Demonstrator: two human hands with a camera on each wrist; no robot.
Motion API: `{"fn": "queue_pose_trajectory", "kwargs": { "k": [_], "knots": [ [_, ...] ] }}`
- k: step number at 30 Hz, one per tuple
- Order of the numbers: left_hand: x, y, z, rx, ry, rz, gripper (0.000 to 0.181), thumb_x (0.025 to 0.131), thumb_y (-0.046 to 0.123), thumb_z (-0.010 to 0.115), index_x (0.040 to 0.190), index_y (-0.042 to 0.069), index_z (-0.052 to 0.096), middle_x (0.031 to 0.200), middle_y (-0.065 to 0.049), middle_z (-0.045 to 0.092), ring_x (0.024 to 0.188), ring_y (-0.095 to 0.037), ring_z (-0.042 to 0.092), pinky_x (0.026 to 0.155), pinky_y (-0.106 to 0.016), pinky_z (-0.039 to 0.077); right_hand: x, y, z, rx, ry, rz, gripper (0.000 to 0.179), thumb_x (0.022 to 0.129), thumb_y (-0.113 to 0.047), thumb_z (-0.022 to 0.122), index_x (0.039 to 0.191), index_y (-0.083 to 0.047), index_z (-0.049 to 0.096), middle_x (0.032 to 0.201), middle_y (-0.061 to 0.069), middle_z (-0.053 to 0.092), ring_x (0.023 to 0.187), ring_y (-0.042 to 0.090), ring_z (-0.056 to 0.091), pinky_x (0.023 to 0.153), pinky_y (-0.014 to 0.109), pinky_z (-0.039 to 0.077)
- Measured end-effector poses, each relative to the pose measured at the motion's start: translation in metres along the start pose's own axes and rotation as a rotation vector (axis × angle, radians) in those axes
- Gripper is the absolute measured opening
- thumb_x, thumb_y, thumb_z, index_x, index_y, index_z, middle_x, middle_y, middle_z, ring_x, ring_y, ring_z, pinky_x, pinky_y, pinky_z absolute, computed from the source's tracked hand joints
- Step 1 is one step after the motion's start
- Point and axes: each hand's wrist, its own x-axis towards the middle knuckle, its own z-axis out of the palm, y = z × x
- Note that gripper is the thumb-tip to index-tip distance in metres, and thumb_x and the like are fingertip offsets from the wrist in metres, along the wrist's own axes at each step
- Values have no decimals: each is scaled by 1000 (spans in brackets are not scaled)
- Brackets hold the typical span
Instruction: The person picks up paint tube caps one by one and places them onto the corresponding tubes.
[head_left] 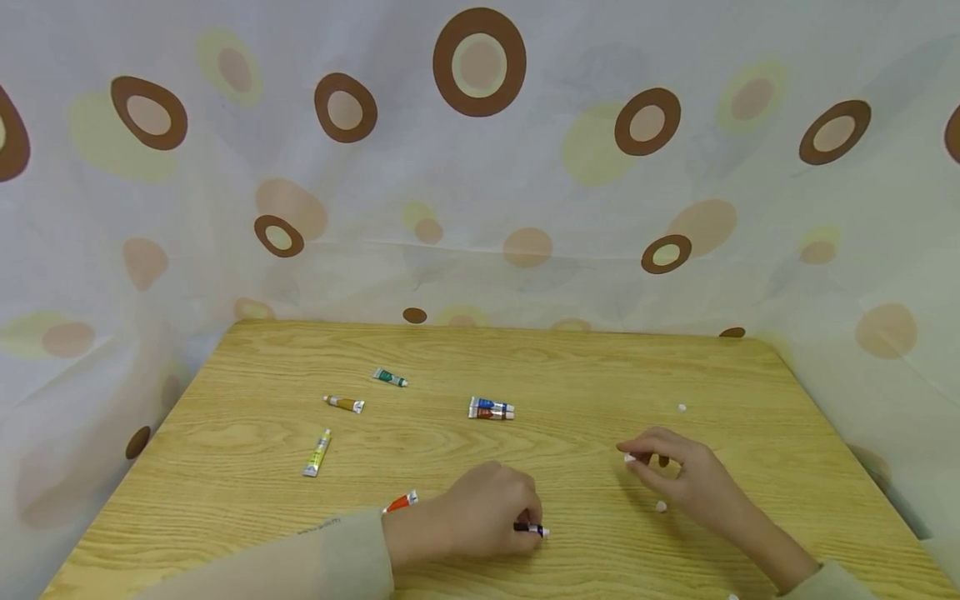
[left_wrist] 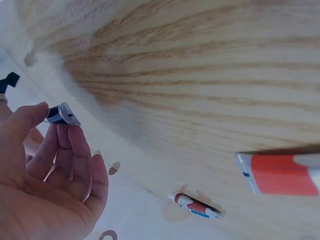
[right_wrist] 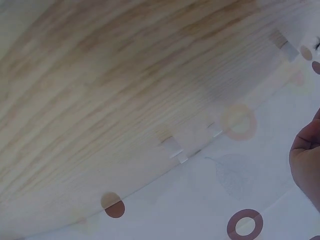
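My left hand (head_left: 491, 510) pinches a small black paint tube (head_left: 528, 528) near the front middle of the table. In the left wrist view the thumb and fingertips grip this tube (left_wrist: 61, 115), its crimped end sticking out. To the right, my right hand (head_left: 697, 479) holds a small white cap (head_left: 629, 458) between thumb and fingers, over the table. Only part of the right hand (right_wrist: 306, 155) enters the right wrist view, at the edge. Beside my left wrist lies a red paint tube (head_left: 401, 502), partly hidden by the arm.
A blue tube (head_left: 487, 403) and a brown tube (head_left: 491, 414) lie side by side mid-table. Left of them are green (head_left: 391, 377), ochre (head_left: 344, 404) and yellow (head_left: 318, 452) tubes. Loose white caps (head_left: 661, 506) lie at the right. A patterned curtain (head_left: 480, 183) surrounds the wooden table (head_left: 585, 375).
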Motion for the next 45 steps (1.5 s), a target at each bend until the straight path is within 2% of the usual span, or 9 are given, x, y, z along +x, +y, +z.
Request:
{"fn": "queue_pose_trajectory", "kwargs": {
  "k": [7, 11, 18, 28, 37, 45],
  "knots": [
    [0, -3, -3, -41, 39, -32, 9, 92, 30, 77, 89, 22, 80, 82, 15, 67, 68, 12, 48, 65, -7, 35, 1, -5, 1, -2, 13, 45, 16, 89, -3, 77, 101, -14, 75, 86, -18, 68, 77, -3, 57, 67, 19, 48],
    [0, -4, -10, -66, 53, -58, 10, 93, 29, 77, 90, 21, 80, 82, 14, 66, 67, 10, 47, 63, -8, 36, 1, -8, 1, -4, 15, 58, 15, 89, -4, 78, 96, -17, 73, 85, -19, 67, 75, -3, 57, 66, 20, 48],
    [3, -5, -24, -79, 102, -98, 10, 93, 28, 78, 91, 18, 79, 82, 12, 63, 67, 7, 46, 59, -6, 38, 3, -14, 2, 20, 41, -13, 22, 86, 1, 79, 96, -17, 73, 86, -17, 68, 76, -2, 57, 68, 17, 47],
    [3, -11, -28, -95, 163, -127, 11, 93, 28, 78, 94, 16, 76, 93, 7, 71, 76, 5, 56, 65, -6, 44, 6, -25, 5, 58, 62, -77, 38, 83, 5, 80, 101, -27, 72, 90, -6, 72, 80, -1, 59, 70, 17, 48],
    [7, -18, -33, -151, 172, -168, 11, 94, 24, 77, 96, 13, 77, 90, 5, 76, 75, 4, 60, 64, -8, 47, 10, -33, 12, 84, 96, -122, 41, 81, 8, 80, 101, -26, 73, 91, -11, 71, 80, -1, 58, 70, 16, 47],
    [9, -22, -35, -189, 238, -162, 9, 95, 17, 75, 98, 9, 78, 92, 1, 75, 76, 1, 62, 67, -9, 49, 20, -45, 20, 96, 132, -161, 39, 80, 9, 80, 101, -24, 73, 89, -10, 70, 78, -1, 58, 69, 17, 47]
  ]
}}
